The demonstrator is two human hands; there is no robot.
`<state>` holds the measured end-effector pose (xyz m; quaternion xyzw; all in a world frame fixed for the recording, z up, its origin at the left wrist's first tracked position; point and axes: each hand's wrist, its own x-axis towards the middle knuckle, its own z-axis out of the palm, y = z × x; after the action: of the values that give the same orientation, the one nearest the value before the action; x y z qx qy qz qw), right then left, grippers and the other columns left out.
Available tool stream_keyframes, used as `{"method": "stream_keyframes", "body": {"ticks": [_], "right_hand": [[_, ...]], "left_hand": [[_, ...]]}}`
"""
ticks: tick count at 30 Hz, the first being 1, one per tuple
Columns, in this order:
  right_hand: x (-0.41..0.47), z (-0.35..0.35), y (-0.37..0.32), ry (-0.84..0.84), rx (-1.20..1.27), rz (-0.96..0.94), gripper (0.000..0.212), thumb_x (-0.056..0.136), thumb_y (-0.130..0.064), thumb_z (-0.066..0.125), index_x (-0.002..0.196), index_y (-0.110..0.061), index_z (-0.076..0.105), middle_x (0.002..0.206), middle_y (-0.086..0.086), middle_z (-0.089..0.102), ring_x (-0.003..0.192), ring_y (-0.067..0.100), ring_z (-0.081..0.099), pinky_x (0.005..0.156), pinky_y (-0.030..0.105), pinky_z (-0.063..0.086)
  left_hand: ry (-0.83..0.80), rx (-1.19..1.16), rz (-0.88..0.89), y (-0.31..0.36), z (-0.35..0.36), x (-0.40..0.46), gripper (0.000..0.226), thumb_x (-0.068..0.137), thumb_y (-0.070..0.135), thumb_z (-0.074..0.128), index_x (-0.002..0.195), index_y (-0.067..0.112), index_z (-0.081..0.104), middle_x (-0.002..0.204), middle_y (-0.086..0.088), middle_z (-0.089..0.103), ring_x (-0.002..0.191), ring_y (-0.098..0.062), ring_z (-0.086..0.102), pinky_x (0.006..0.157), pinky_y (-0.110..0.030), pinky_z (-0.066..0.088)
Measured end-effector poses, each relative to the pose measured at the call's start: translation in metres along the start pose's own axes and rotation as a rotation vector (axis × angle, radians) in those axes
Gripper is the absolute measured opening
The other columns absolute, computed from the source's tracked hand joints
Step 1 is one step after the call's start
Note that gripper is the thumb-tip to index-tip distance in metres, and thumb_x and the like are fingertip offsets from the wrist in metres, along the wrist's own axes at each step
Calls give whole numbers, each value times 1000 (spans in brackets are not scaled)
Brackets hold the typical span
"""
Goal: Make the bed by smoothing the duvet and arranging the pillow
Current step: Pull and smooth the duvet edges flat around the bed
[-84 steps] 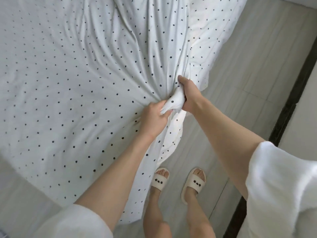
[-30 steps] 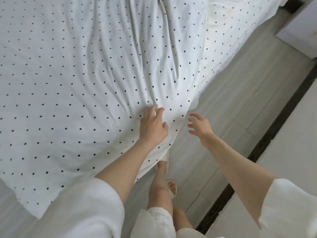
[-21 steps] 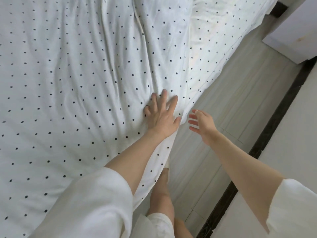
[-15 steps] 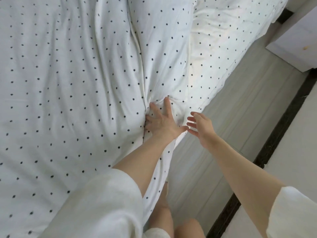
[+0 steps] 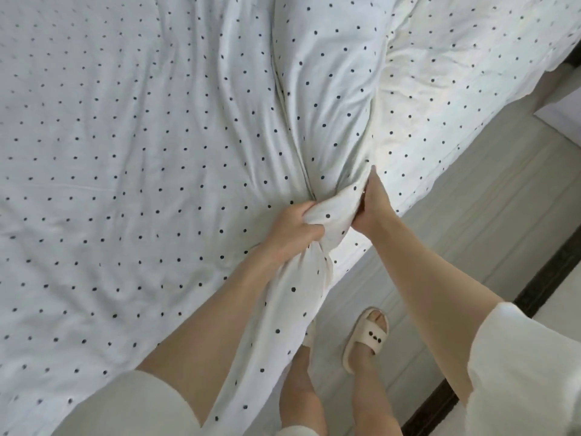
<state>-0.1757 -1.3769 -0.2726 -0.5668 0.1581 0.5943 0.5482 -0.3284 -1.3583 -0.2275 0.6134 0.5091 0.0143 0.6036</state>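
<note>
The polka-dot duvet (image 5: pixel 132 158) lies spread over the bed, fairly flat across the left side with only shallow creases. Toward the middle, long folds run down and converge on one gathered bunch at the near edge of the bed. The left hand (image 5: pixel 292 228) is closed in a fist around that bunch, with a tail of fabric hanging down past the wrist toward the floor (image 5: pixel 471 247). Just beside it, the right hand (image 5: pixel 371 206) is also closed on the same bunch from the other side, fingers buried in the cloth. Further right, a brighter dotted layer (image 5: pixel 456 99) lies rumpled along the bed edge; whether it is sheet or more duvet I cannot tell. No pillow is clearly in view. Below, a slippered foot (image 5: pixel 366 338) stands on the floor near the hanging fabric.

The step in hand looks like tugging the cover straight. The risk is that pulling from one bunched point drags the whole duvet off-centre and deepens the radiating folds instead of flattening them. The dangling tail could also catch underfoot, since it hangs right by the feet
</note>
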Motion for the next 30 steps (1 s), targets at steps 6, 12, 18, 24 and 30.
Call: {"method": "stream_keyframes", "body": {"ticks": [6,12,18,24,30], "right_hand": [[-16,19,-50,-142,-200,-54,52,85,-50,57,123,-13,60,115,12,69,108,30,64,91,44,51],[-52,-45,-63,29,-323,-354,13,83,-19,63,94,-22,59,98,0,68,96,22,65,87,37,53],[-60,-139,-37,59,-354,-415,10,89,-13,58,91,-22,61,93,-1,67,95,21,63,84,36,51],[-17,-182,-27,392,-1025,-285,27,92,-13,41,117,-14,50,101,9,62,94,30,58,72,33,42],[-27,-179,-16,220,-1435,-728,65,89,-3,39,149,-24,20,154,9,22,133,29,31,100,42,36]], "left_hand": [[34,-43,-9,21,14,-16,15,63,7,55,58,21,55,44,15,41,47,-4,37,49,-20,30],[6,161,-20,30,58,-16,24,53,16,58,73,17,70,78,3,60,77,-23,57,70,-37,44],[-47,425,14,3,113,-6,36,78,6,60,114,11,63,122,-5,51,117,-25,50,95,-33,42],[-303,1042,-254,-59,174,-16,85,87,26,47,146,42,-11,155,-1,-30,142,-26,-29,105,-72,-6],[-186,1069,-199,-39,145,19,39,92,31,41,130,27,49,142,-6,44,134,-27,35,98,-43,36]]}}
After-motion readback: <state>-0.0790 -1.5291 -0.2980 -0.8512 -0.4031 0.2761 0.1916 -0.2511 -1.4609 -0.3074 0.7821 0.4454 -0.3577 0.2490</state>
